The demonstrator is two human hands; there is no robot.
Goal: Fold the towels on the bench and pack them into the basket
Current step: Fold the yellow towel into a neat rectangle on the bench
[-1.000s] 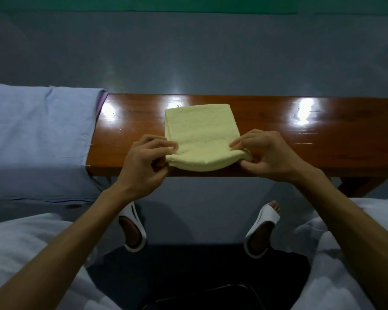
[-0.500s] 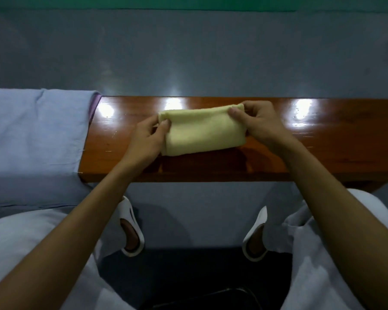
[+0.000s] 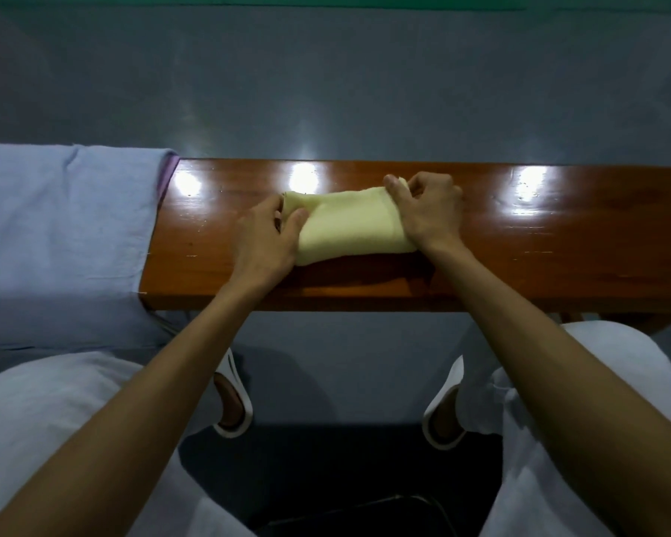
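Note:
A pale yellow towel (image 3: 345, 224), folded into a narrow band, lies across the middle of the glossy wooden bench (image 3: 539, 257). My left hand (image 3: 266, 236) grips its left end, thumb on top and fingers tucked under the edge. My right hand (image 3: 429, 211) pinches the right end near the far corner, fingers curled over the cloth. A light blue towel (image 3: 63, 226) is draped over the bench's left end, with a strip of purple cloth (image 3: 168, 174) showing under its edge. No basket is in view.
The bench runs left to right over a grey floor (image 3: 326, 91). To the right of the yellow towel the bench top shows bare wood. Below are my knees in white trousers, white sandals (image 3: 235, 405) and a dark object on the floor (image 3: 345, 478).
The towel's near half was lifted and folded over to the far edge, making a narrower band. Both hands moved away from me with it and now press its ends down on the bench.

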